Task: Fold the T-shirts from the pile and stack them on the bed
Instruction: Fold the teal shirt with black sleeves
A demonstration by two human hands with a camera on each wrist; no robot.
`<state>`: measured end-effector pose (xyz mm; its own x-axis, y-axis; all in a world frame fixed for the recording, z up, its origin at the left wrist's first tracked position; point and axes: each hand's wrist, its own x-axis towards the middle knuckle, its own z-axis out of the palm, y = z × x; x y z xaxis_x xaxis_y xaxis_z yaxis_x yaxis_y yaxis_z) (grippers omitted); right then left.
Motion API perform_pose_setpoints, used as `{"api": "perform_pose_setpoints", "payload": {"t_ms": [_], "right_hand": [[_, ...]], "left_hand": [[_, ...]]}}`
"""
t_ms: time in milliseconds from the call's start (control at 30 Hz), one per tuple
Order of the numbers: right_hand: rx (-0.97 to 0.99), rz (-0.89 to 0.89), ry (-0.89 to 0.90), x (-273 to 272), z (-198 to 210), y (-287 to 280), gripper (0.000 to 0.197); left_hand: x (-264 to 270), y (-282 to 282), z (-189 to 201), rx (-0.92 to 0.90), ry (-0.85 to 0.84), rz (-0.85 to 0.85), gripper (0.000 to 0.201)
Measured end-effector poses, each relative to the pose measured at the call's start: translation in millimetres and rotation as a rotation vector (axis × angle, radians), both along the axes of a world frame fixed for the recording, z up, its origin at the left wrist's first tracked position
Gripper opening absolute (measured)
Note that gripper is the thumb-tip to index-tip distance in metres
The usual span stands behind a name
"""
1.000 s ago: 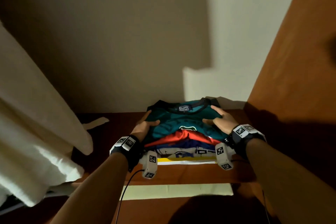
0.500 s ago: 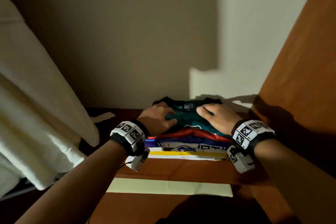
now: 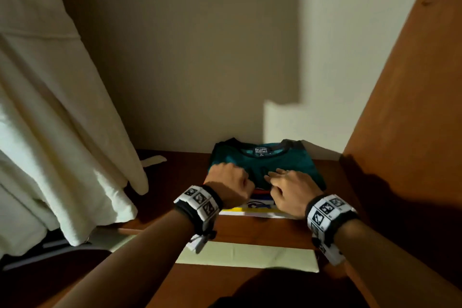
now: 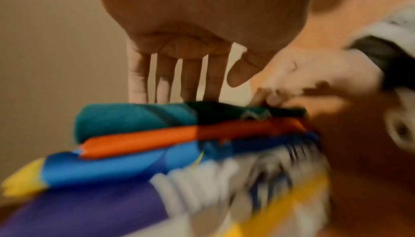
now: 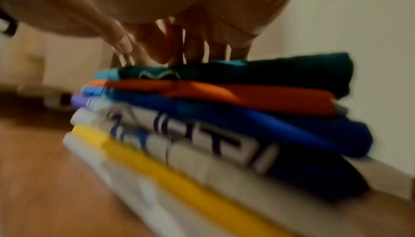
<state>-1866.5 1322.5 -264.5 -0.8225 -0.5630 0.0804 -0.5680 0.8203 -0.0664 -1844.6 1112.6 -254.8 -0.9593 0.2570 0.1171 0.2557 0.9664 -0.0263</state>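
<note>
Stack of folded T-shirts [image 3: 260, 207] on a brown wooden surface [image 3: 250, 232], its far edge close to the pale wall [image 3: 200, 57]; the surface may be a shelf or a ledge, which of the two cannot be told. Uppermost layer: teal T-shirt [image 3: 295, 165], collar and neck label [image 3: 260, 150] turned toward the wall; beneath it, in descending order as the right wrist view shows, an orange layer [image 5: 269, 98], a blue layer [image 5: 280, 125], a grey-white layer with dark lettering [image 5: 202, 145], a yellow layer [image 5: 179, 178] and a white layer [image 5: 112, 178] touching the wood.

Left hand [image 3: 228, 186]: set on the near left part of the teal T-shirt; in the left wrist view its fingers [image 4: 164, 79] run straight down to the fabric and the thumb stands apart, nothing grasped. Right hand [image 3: 292, 191]: laid on the near middle of the same shirt, fingers extended toward the left hand, fingertips touching the cloth; released, nothing enclosed. The two hands lie just beside each other; each wrist carries a black band with white coded markers [image 3: 200, 204].

Surroundings: cream fabric [image 3: 62, 120] hanging at the left, its lower edge near the wood; an orange-brown wooden panel [image 3: 400, 107] rising at the right; a pale green rectangular sheet [image 3: 250, 255] lying flat nearer the viewer than the stack, apart from it. Both wrist views are blurred.
</note>
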Motion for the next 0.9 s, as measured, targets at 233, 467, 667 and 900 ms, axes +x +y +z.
{"api": "perform_pose_setpoints", "payload": {"t_ms": [233, 467, 667, 900], "right_hand": [[0.065, -0.315, -0.174, -45, -20, -27, 0.062], [0.052, -0.655, -0.405, -52, -19, -4, 0.094], [0.123, -0.544, -0.385, -98, -5, -11, 0.096], [0.021, -0.539, -0.498, -124, -37, -4, 0.103]], "left_hand": [[-41, 7, -32, 0.096, -0.272, 0.183, 0.059], [-52, -41, -38, 0.072, -0.483, 0.275, 0.054], [-106, -25, -9, 0.114, -0.383, 0.275, 0.076], [-130, -28, -49, 0.213, -0.562, 0.366, 0.097]]}}
